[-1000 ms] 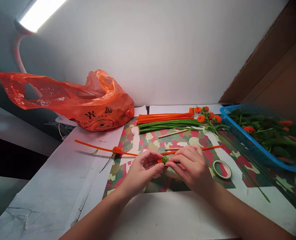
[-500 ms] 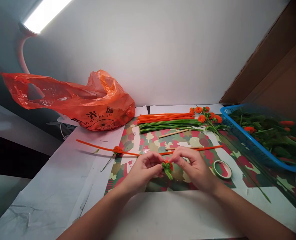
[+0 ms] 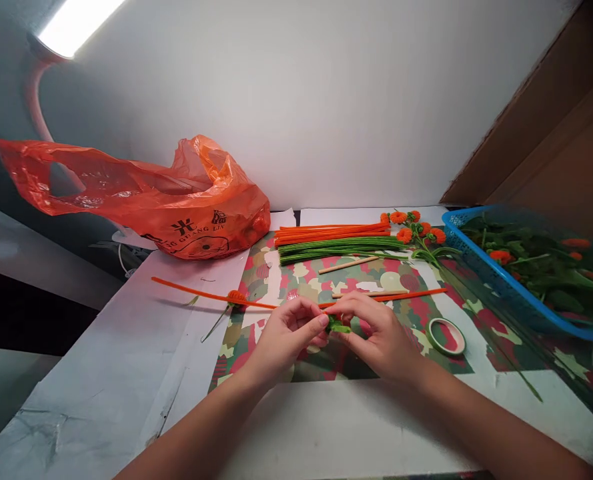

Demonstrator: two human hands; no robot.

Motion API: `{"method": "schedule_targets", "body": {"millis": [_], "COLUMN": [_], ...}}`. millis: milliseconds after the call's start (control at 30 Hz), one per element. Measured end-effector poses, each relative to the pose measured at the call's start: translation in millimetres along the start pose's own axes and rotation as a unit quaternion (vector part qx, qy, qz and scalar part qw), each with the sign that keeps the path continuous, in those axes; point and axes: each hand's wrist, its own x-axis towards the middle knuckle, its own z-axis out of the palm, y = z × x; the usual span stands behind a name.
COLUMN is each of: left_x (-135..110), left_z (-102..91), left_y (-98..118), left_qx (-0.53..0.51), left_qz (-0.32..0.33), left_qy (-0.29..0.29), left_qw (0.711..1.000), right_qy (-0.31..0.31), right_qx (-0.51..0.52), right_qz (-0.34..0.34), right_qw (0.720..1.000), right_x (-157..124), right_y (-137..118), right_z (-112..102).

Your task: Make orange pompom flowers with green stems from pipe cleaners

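Between the fingertips of both hands is a small pipe-cleaner flower (image 3: 337,325), its green part facing me and its orange part mostly hidden. My left hand (image 3: 292,331) pinches it from the left, thumb and fingers closed. From the right, my right hand (image 3: 373,330) closes its fingers on the same flower. Behind the hands a long orange pipe cleaner (image 3: 416,294) lies across the patterned mat (image 3: 276,367). Left of them an orange coil with a thin wire stem (image 3: 236,298) rests at the mat's edge.
Orange pipe cleaners (image 3: 331,233) and green pipe cleaners (image 3: 341,249) lie bundled behind two wooden sticks (image 3: 349,265). A tape roll (image 3: 446,336) sits at right. Finished orange flowers (image 3: 421,232) lie near a blue basket (image 3: 521,287). An orange plastic bag (image 3: 201,213) stands at left under a lamp (image 3: 79,27).
The flower has turned between my fingers: its green strip points right instead of down, and less orange shows. My right hand has moved slightly left, closer to my left hand.
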Motion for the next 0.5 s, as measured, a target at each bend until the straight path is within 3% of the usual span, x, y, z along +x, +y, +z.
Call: {"method": "schedule_targets", "body": {"millis": [133, 300, 500], "left_x": [-0.7, 2.3, 2.8], "left_z": [0.3, 0.6, 1.8], "left_y": [-1.9, -5.6, -9.1], "left_qx": [0.023, -0.037, -0.071], "left_qz": [0.006, 0.011, -0.015], "left_qy": [0.003, 0.003, -0.014], "left_qw": [1.000, 0.999, 0.997], "right_qy": [0.024, 0.053, 0.081], "right_qx": [0.014, 0.016, 0.016], "right_qz": [-0.004, -0.008, 0.041], "right_qw": [1.000, 0.998, 0.996], "right_x": [-2.2, -3.7, -5.2], "right_y": [2.2, 2.8, 2.1], "right_z": [3.4, 7.4, 9.8]}}
